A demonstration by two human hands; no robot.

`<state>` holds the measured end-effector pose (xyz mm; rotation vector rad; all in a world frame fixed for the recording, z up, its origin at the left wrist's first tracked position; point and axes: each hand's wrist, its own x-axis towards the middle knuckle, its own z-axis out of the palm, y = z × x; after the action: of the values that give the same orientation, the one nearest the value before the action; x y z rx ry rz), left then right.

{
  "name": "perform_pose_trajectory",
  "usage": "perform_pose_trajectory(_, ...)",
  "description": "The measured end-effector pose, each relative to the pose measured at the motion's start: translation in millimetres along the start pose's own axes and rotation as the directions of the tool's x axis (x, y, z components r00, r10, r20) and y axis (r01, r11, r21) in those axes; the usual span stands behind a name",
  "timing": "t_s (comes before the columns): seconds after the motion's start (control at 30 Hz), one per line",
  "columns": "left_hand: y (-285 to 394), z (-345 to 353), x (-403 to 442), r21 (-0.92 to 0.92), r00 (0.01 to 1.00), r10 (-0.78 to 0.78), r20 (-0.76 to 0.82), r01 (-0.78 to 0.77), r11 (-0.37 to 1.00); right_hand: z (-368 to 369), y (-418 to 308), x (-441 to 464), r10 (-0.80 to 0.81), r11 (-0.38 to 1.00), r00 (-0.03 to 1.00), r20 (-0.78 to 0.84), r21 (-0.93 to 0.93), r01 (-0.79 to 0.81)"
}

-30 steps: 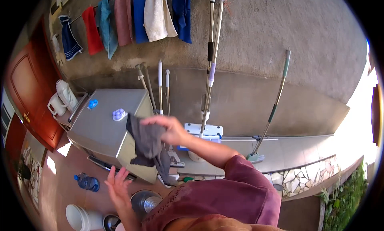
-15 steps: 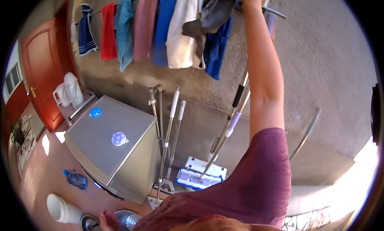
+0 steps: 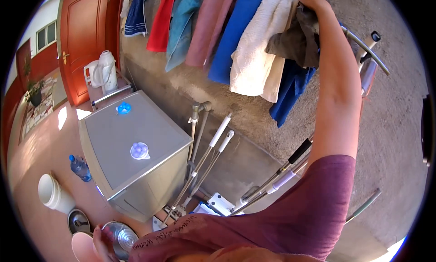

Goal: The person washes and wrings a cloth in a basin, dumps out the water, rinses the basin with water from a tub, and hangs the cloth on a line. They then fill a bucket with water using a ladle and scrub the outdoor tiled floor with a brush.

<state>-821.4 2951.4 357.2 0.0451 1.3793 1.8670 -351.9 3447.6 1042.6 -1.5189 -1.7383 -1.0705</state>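
Note:
Up at the rail, my right hand [image 3: 314,2] is closed on a dark grey cloth [image 3: 297,40], which hangs bunched in front of a white towel [image 3: 256,46]. A dark blue cloth [image 3: 290,92] hangs just below and behind the grey one. My left hand [image 3: 101,246] is low at the left, partly cut off by the bottom edge, its visible fingers stretched out and holding nothing I can see. Close to it are a shiny metal lid or basin [image 3: 121,238] and a pale pink round container [image 3: 84,248].
Several towels, including a red one [image 3: 162,24], hang along the wall rail [image 3: 370,51]. Mop handles [image 3: 220,131] lean beside a grey fridge-like cabinet [image 3: 131,130] bearing two small bags. A blue bottle [image 3: 81,167] and white bucket [image 3: 56,194] stand on the floor.
My view has turned, so the towels and cabinet sit differently in it. The grey cloth now hangs lower and more bunched at my right hand. My left hand stays low.

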Motion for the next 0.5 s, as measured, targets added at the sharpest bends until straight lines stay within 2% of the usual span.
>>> perform_pose_trajectory(0.2, -6.1, 16.6, -0.3, 0.031, 1.0, -0.006, -0.007, 0.007, 0.999, 10.2, 2.9, 0.0, 0.047, 0.958, 0.999, 0.027, -0.285, -0.038)
perform_pose_trajectory(0.33, -19.6, 8.8, 3.1, -0.038, 0.998, -0.044, -0.045, 0.043, 0.998, 2.0, -0.2, -0.7, 0.083, 0.889, 0.995, -0.06, -0.446, -0.101)
perform_pose_trajectory(0.4, -22.5, 2.7, 5.5, -0.054, 0.999, -0.037, 0.033, 0.039, 0.998, -3.2, -9.5, -12.3, 0.095, 0.845, 0.985, -0.142, -0.512, -0.156)
perform_pose_trajectory(0.47, -17.7, 8.0, 4.1, -0.03, 0.997, -0.054, 0.046, 0.056, 0.998, -15.4, -25.5, -28.2, 0.102, 0.859, 0.955, -0.278, -0.459, -0.225)
perform_pose_trajectory(0.5, -14.3, 12.8, 3.8, -0.007, 0.996, -0.082, 0.018, 0.082, 0.997, -24.1, -30.5, -37.6, 0.129, 0.93, 0.938, -0.322, -0.287, -0.227)
